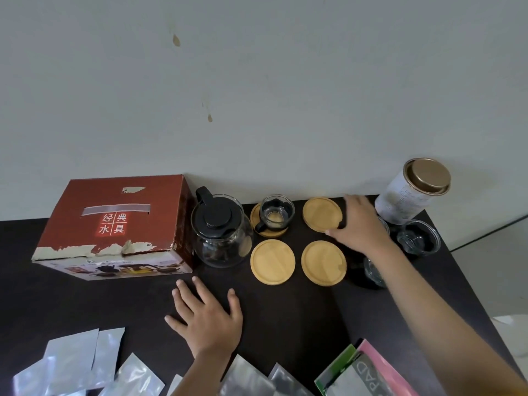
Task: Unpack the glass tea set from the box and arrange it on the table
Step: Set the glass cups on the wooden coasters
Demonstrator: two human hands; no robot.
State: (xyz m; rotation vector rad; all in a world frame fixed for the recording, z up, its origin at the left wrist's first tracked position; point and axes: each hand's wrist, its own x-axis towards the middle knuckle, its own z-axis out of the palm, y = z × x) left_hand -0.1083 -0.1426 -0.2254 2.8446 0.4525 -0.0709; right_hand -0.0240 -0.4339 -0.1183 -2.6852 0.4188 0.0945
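While my left hand (206, 318) lies flat and open on the dark worktop (285, 315), fingers spread and holding nothing, my right hand (360, 224) reaches across to the far right coaster (321, 214). Its fingertips touch that coaster's right edge; the hand looks loosely open, not closed around anything. I see four round wooden coasters set out in a square. The far left coaster (267, 231) carries a small glass cup (276, 211) with a dark handle. The near left coaster (272, 262) and near right coaster (323, 262) are bare. Just left of them stands the glass teapot (221, 232) with its black lid and handle, touching or nearly touching the red box (114, 227), which sits closed against the wall with its lower edge torn. To the right of my forearm, another glass cup (418, 238) sits near the worktop's corner, and a third glass cup (373, 274) is partly hidden under my arm. A white tin with a gold lid (414, 191) stands behind them. Silvery plastic wrappers (71, 364) lie along the near edge, and a green and pink packet (363, 372) lies at the near right.
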